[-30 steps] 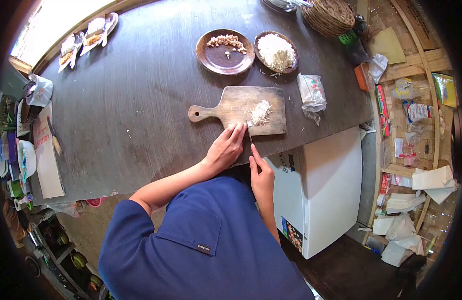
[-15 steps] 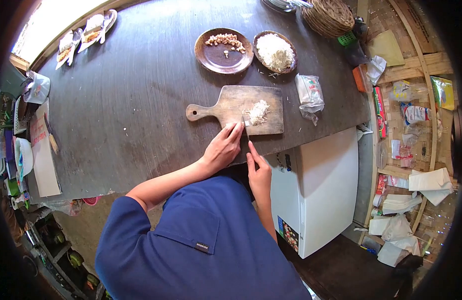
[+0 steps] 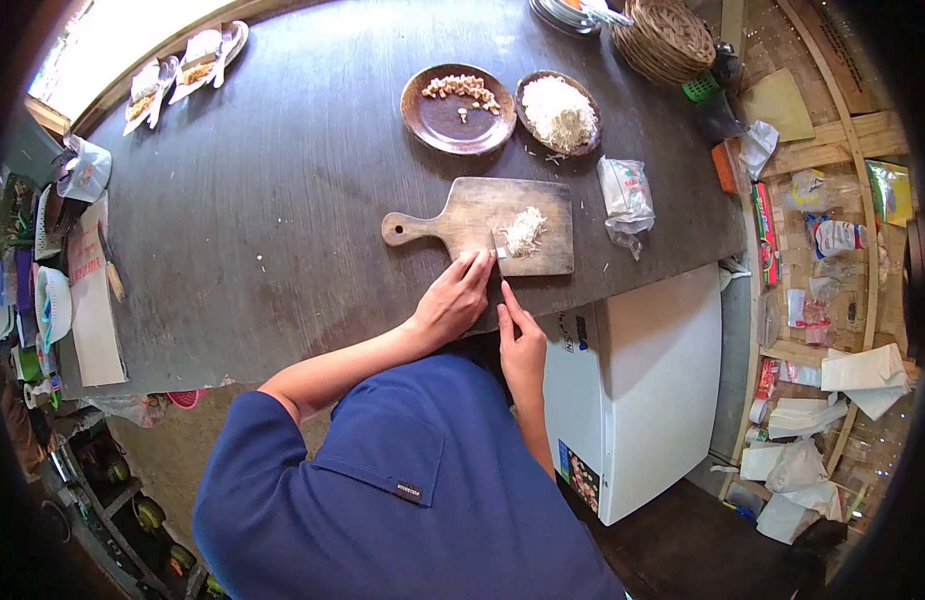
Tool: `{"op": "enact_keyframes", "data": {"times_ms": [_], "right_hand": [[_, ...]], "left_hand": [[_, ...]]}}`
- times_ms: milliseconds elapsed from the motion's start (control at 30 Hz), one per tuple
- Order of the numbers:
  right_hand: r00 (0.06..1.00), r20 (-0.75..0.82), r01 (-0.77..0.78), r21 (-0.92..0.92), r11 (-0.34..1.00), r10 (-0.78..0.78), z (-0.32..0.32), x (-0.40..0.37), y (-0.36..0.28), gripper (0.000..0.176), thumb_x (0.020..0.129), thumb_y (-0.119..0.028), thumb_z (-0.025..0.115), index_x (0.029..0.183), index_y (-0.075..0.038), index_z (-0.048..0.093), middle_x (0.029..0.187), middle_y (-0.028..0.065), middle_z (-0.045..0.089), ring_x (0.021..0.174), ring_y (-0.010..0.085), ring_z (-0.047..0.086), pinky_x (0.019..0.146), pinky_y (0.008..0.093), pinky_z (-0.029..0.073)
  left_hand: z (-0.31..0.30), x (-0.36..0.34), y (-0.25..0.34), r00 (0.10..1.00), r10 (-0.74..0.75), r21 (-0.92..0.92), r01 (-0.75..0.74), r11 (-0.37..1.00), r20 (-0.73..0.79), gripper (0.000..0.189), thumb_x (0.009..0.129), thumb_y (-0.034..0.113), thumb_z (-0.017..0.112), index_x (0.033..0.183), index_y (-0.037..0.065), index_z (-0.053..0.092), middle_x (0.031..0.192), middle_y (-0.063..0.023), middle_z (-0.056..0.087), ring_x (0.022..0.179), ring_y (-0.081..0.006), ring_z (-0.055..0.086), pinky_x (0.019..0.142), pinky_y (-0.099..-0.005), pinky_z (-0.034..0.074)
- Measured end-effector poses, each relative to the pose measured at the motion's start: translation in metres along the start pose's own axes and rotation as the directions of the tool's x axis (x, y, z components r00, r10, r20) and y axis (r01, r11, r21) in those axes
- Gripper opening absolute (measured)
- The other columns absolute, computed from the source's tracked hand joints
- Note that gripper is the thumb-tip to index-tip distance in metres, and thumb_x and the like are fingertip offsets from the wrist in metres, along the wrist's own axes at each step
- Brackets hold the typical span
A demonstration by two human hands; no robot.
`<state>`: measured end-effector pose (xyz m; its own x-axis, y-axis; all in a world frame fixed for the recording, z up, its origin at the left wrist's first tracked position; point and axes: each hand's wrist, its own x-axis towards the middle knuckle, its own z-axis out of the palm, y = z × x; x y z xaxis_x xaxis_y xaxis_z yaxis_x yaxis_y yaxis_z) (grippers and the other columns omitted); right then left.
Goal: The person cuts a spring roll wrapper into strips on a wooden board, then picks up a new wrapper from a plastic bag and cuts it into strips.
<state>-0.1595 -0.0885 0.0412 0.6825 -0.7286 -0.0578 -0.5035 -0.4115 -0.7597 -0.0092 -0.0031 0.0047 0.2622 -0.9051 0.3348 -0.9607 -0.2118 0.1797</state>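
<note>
My right hand [image 3: 523,338] is closed around a kitchen knife [image 3: 495,252], its blade pointing away from me over the wooden cutting board [image 3: 467,205]. Beside the blade, the fingers of my left hand [image 3: 456,298] press together at the board's near edge. They hold a small pale piece of food [image 3: 501,253], mostly hidden by the fingertips. Thin white shreds [image 3: 524,232] lie heaped on the board just right of the blade. Behind the board, one brown plate [image 3: 452,134] carries small light-brown chunks [image 3: 462,87], and another holds a large mound of white shreds [image 3: 560,110].
A plastic-wrapped packet [image 3: 625,192] lies right of the board. Woven baskets [image 3: 664,40] are stacked at the back right. A white appliance [image 3: 662,380] stands under the table's right edge. Far left are a second knife [image 3: 112,265] and a cardboard sheet [image 3: 89,300].
The whole view has shifted slightly, so the table items appear a little lower and to the right. Both hands keep about the same hold beside the shreds.
</note>
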Motion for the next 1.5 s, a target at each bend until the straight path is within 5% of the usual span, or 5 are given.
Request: {"op": "enact_keyframes", "data": {"times_ms": [100,367,1500], "right_hand": [[1.0,0.003,0.0,0.012,1.0,0.0,-0.001,-0.005,-0.001,0.04,0.108,-0.025,0.065,0.148,-0.027,0.066,0.084,0.0157,0.064,0.072,0.0304,0.065,0.074,0.0415,0.053],[1.0,0.02,-0.008,0.009,1.0,0.008,0.0,0.005,-0.001,0.04,0.108,-0.024,0.064,0.148,-0.027,0.066,0.084,0.0157,0.064,0.072,0.0288,0.063,0.073,0.0401,0.052],[1.0,0.008,0.005,0.097,0.995,-0.006,0.002,0.004,-0.003,0.04,0.108,-0.024,0.065,0.149,-0.025,0.065,0.085,0.0165,0.065,0.074,0.029,0.062,0.075,0.0399,0.053]], "left_hand": [[0.001,0.0,-0.002,0.998,0.052,0.147,-0.057,0.987,0.036,0.067,0.088,0.022,0.064,0.142,-0.016,0.056,0.146,-0.0231,0.058,0.14,-0.0319,0.048,0.122,-0.0388,0.037],[0.005,-0.001,-0.002,1.0,-0.016,-0.051,0.016,0.999,0.0,0.07,0.086,0.023,0.068,0.142,-0.017,0.056,0.148,-0.0225,0.055,0.141,-0.0315,0.047,0.124,-0.0388,0.036],[0.004,-0.001,-0.002,1.0,0.002,-0.016,-0.001,1.0,0.025,0.067,0.088,0.023,0.067,0.141,-0.017,0.057,0.147,-0.0225,0.059,0.14,-0.031,0.048,0.123,-0.0389,0.038]]}}
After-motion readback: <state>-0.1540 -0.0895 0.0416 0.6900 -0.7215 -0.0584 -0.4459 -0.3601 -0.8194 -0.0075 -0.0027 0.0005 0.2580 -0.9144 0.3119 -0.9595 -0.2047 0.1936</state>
